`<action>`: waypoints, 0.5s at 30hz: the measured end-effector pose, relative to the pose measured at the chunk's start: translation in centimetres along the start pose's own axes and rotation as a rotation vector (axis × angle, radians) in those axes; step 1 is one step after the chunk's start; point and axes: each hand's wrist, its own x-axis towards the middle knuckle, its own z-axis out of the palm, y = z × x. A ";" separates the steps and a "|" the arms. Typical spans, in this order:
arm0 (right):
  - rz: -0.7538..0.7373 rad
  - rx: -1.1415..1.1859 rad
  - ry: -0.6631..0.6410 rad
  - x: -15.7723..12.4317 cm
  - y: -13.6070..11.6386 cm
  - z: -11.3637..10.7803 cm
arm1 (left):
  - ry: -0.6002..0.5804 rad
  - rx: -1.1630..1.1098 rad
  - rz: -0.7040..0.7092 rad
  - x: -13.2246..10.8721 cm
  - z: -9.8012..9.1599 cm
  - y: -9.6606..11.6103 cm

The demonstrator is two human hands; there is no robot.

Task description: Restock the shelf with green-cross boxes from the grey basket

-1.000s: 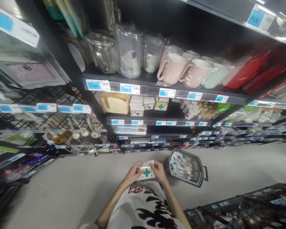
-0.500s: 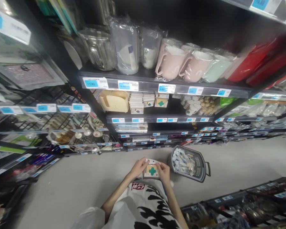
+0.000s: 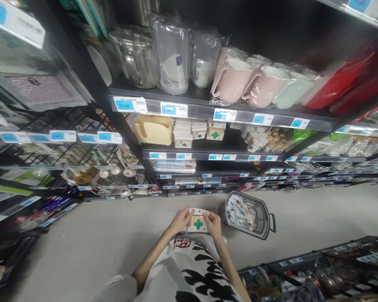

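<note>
A small package (image 3: 198, 224) with a white header, a yellowish middle and a green clover shape is held in front of my shirt. My left hand (image 3: 182, 219) grips its left side, thumb on the front face. On the opposite side, my right hand (image 3: 213, 222) pinches the upper right corner. What exactly the package contains I cannot make out. Just right of my right hand, a grey shopping basket (image 3: 262, 222) with bottle-like and wrapped goods in it sits on the floor. Packages with the same green clover (image 3: 216, 133) stand on the shelf ahead.
Tall dark shelving (image 3: 201, 100) with price tags runs along the front. Pink pitchers (image 3: 234, 82) in plastic wrap stand on an upper shelf, beside clear jugs (image 3: 173, 58). A side rack with utensils (image 3: 113, 167) is at left, and another shelf (image 3: 302, 268) lies at lower right.
The view has shifted slightly, so the shelf goods appear a little farther right. Both hands keep hold of the package, which sits slightly farther left in the picture.
</note>
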 end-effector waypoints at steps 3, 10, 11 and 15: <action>0.017 0.009 0.010 -0.1 -0.1 0.1 | 0.022 -0.023 0.005 0.0 0.0 -0.2; 0.081 0.217 -0.101 -0.4 -1.2 0.9 | 0.159 -0.099 0.017 0.5 -0.3 -0.8; 0.082 0.238 -0.117 -0.5 -1.4 1.0 | 0.172 -0.136 0.013 0.6 -0.5 -0.9; 0.089 0.265 -0.056 -1.0 -1.7 1.2 | 0.315 -0.295 -0.024 0.7 -2.1 -1.4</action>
